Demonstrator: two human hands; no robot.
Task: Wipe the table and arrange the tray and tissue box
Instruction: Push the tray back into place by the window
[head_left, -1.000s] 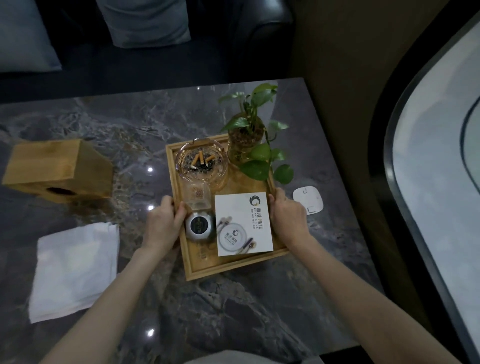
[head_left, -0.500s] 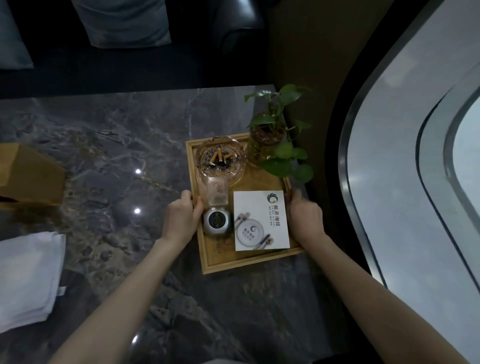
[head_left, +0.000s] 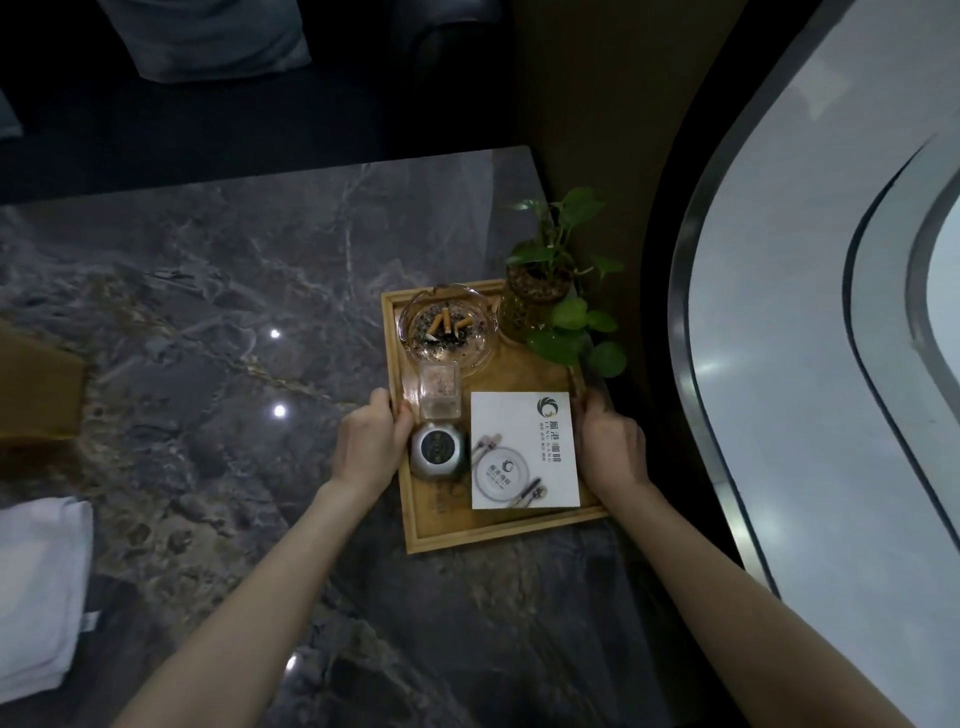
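Both hands are gripping the wooden tray (head_left: 498, 535) at its side rails: the left hand (head_left: 366, 449) is closing its fingers over the left rail, the right hand (head_left: 610, 449) is wrapping the right rail. Over the last second they have been carrying it rightward, so its right side is now sitting at the edge of the table (head_left: 208, 312), plant (head_left: 561, 291) overhanging. The white cloth (head_left: 41, 587) is lying at far left, and the tissue box (head_left: 36, 389) is barely showing beyond it. Tray placement looks nearly finished; the tissue box is likely next.
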